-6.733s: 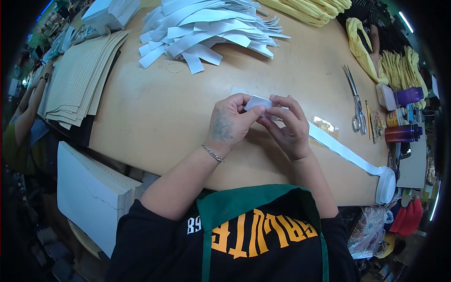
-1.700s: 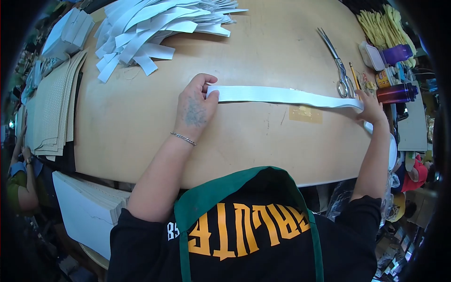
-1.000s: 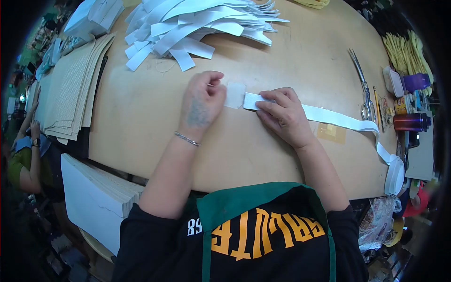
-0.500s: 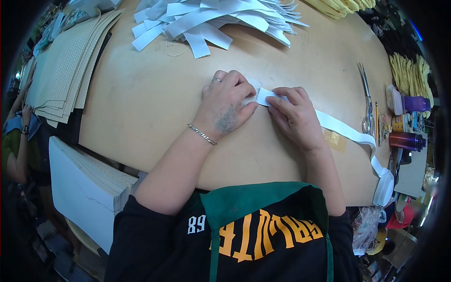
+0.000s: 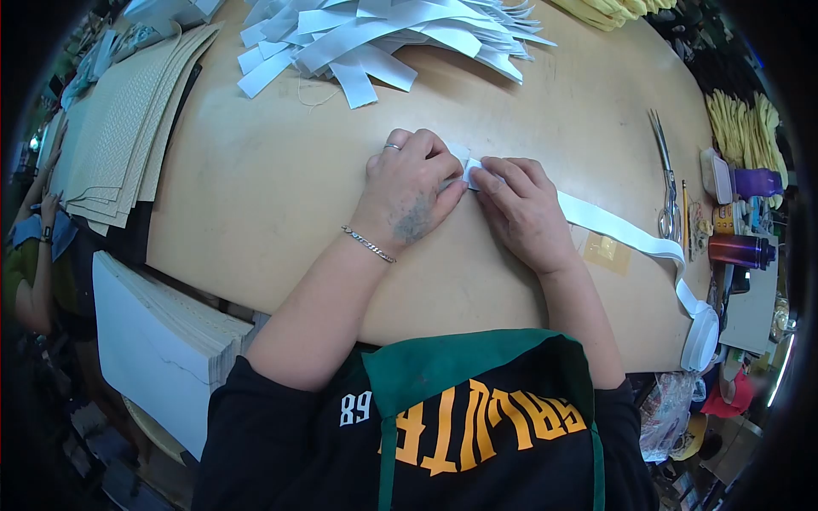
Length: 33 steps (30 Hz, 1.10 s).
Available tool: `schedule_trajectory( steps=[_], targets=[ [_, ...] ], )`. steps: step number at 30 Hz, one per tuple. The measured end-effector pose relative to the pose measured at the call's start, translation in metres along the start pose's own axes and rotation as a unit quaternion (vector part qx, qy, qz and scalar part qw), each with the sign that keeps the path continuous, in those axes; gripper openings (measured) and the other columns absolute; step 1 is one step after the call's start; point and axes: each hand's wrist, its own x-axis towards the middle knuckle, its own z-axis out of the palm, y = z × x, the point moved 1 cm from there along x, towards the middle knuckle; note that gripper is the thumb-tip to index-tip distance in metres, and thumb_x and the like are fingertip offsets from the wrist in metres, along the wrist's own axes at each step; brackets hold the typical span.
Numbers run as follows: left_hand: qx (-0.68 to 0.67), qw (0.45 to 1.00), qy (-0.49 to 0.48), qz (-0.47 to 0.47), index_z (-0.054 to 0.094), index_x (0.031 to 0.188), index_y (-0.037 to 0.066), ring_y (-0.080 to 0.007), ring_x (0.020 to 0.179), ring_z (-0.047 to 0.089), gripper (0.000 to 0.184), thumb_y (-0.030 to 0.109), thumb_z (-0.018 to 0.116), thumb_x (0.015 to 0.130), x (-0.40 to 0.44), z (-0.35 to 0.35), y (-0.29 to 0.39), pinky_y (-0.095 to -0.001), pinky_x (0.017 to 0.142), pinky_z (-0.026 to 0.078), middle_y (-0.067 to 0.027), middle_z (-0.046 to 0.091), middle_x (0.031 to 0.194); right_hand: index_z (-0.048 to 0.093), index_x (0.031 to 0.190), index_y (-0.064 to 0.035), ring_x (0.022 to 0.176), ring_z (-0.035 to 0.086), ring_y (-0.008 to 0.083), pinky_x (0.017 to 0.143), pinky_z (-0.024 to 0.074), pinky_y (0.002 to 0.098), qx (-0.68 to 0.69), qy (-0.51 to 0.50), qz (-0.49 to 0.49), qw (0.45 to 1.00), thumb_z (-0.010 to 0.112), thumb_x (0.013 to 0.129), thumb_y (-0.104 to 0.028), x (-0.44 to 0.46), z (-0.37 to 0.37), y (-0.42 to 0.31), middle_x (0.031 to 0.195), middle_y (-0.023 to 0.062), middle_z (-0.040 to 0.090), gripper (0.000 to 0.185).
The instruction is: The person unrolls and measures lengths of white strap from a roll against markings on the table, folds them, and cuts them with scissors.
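Observation:
A long white elastic band (image 5: 618, 226) runs from a roll (image 5: 700, 339) at the table's right edge to my hands near the middle. My right hand (image 5: 528, 209) has its fingers closed on the band close to its end. Beside it, my left hand (image 5: 412, 179) is bent over the table with thumb and fingertips drawn together at a small white piece (image 5: 460, 153), mostly hidden under the fingers. Both hands almost touch at the band's end. Cut white strips (image 5: 383, 43) lie in a heap beyond them.
Scissors (image 5: 665, 179) and a pencil (image 5: 685, 221) lie at the right, near a dark red bottle (image 5: 741, 252) and yellow bundles (image 5: 745, 132). Sheet stacks stand at the left, one pale (image 5: 141, 119), one white (image 5: 153, 332). A person's arm (image 5: 38, 272) shows at the far left.
My right hand has slid left along the white band toward its end, closer to my left hand. My left hand has stayed nearly in place.

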Motion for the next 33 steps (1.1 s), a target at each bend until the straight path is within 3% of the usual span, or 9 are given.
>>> schedule_trajectory(
  steps=[19,33],
  targets=[
    [-0.012,0.999,0.016,0.031,0.066,0.07,0.01,-0.0219,0.079,0.053,0.008,0.01,0.072,0.066,0.002,0.0024,0.0001,-0.0339,0.066,0.046,-0.0013,0.058,0.082,0.063,0.1,-0.0093,0.09,0.055,0.025,0.074,0.0471,0.0367,-0.003,0.041,-0.009,0.999,0.064,0.07,-0.005,-0.0012,0.0071,0.0011,0.102,0.0043,0.059,0.031],
    [-0.032,0.998,0.008,0.049,0.068,0.073,0.008,-0.0217,0.081,0.055,0.009,0.008,0.071,0.065,0.0013,0.0021,-0.0021,-0.0325,0.069,0.047,-0.0018,0.061,0.082,0.062,0.103,-0.0127,0.093,0.052,0.0233,0.077,0.0443,0.0368,-0.01,0.015,0.016,1.0,0.063,0.072,-0.008,-0.0045,0.0044,0.0,0.105,0.0021,0.056,0.032]
  ],
)
